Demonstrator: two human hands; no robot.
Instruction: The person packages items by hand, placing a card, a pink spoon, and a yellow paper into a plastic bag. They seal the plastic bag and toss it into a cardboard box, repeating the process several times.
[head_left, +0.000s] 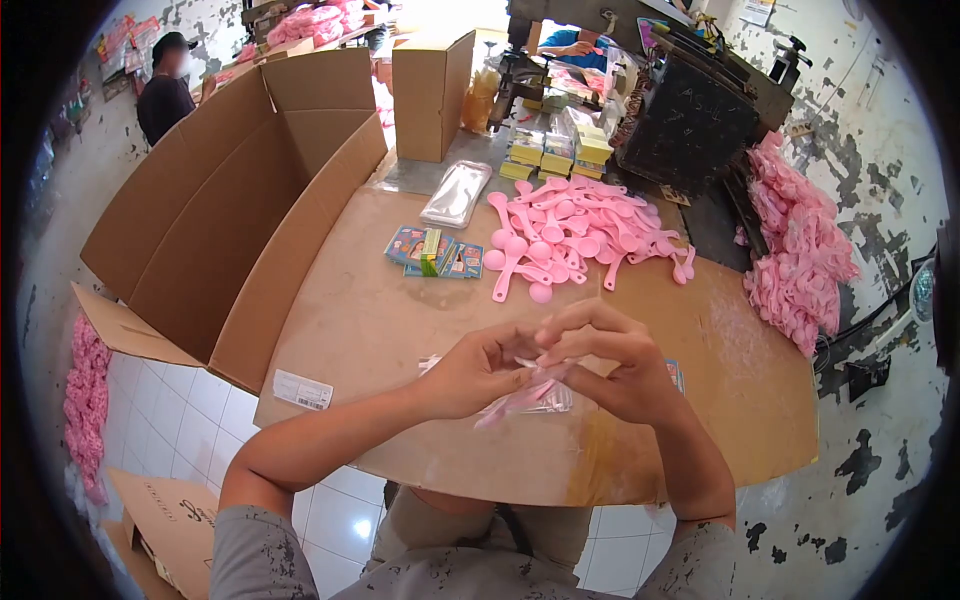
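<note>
My left hand (470,372) pinches a small clear plastic bag between thumb and fingers, over the front middle of the table. Something pink, seemingly a spoon (512,404), shows through or beside the bag. My right hand (622,372) meets the left at the bag's edge, fingers curled and thumb against the plastic. Its fingertips partly hide what it grips. Beneath the hands lie clear plastic bags (556,402), mostly covered. Farther back spreads a heap of pink spoons (575,232), with a banded bundle of blue cards (436,253) to its left.
Cardboard covers the table (350,300). A large open carton (240,190) stands left, a smaller box (432,95) behind. Clear packets (457,194) and card stacks (556,150) lie at the back. Right are a dark machine (690,120) and pink bagged items (795,250). Another person (167,95) is back left.
</note>
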